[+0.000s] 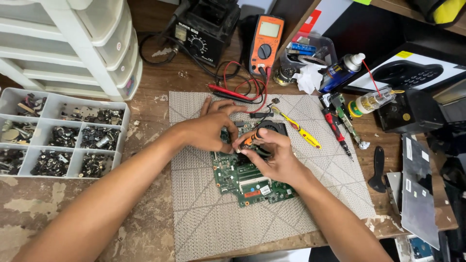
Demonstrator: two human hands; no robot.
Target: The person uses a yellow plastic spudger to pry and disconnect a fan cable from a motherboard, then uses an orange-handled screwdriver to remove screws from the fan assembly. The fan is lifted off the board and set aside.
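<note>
A green circuit board [242, 178] with a black cooling fan [274, 128] at its far end lies on a grey mat [218, 218]. My left hand [208, 130] rests on the board's upper left part, fingers spread against it. My right hand [272, 155] grips a small orange-handled screwdriver [251, 140], its tip down on the board beside the fan. The two hands touch over the board and hide its upper middle.
A parts tray [58, 138] with several compartments of screws sits left, white drawers [82, 43] behind it. Orange multimeter [265, 43] with red and black leads, a soldering station [204, 29], yellow [296, 128] and red [335, 128] tools, spray can [340, 70], black spudger [377, 170].
</note>
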